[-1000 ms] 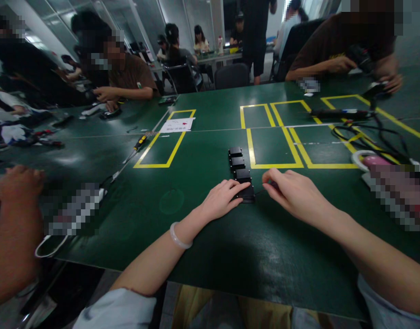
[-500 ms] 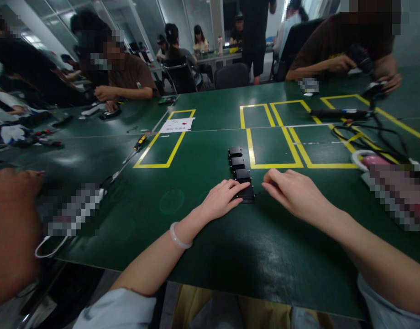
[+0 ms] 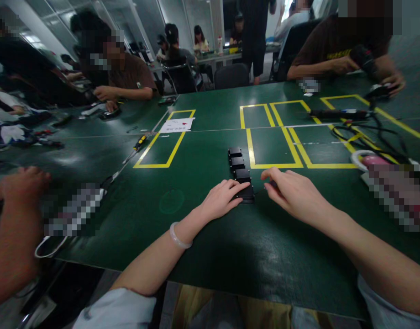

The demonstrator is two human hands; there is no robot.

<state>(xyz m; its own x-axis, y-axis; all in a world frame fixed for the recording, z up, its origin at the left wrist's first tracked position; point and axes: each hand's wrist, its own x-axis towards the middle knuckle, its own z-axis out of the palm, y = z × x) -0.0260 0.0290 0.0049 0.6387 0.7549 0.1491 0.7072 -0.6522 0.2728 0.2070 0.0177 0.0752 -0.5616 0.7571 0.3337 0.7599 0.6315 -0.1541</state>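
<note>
Four-sided black blocks, several of them, stand in a row on the green table; the far black blocks (image 3: 236,156) are untouched. My left hand (image 3: 221,197) grips the nearest black block (image 3: 246,193), with fingertips over its top and the thumb along its near side. Small bright pins or screws show at the blocks' sides. Just right of that block is my right hand (image 3: 288,189), its thumb and fingers closed around a thin dark tool (image 3: 273,184). Most of this tool is hidden by the fingers; a faint slim shaft seems to point at the block's right side.
Yellow tape outlines (image 3: 276,166) mark the table beyond the blocks. A yellow-black screwdriver (image 3: 140,142) and a paper sheet (image 3: 177,124) lie left. Power strips flank both sides, with cables (image 3: 354,137) at right. A co-worker's hand (image 3: 25,183) is at far left; others sit across.
My right thumb and index finger have parted slightly, showing more of the dark tool. My left hand and the blocks stay put. The co-worker's hand at left has shifted a little right.
</note>
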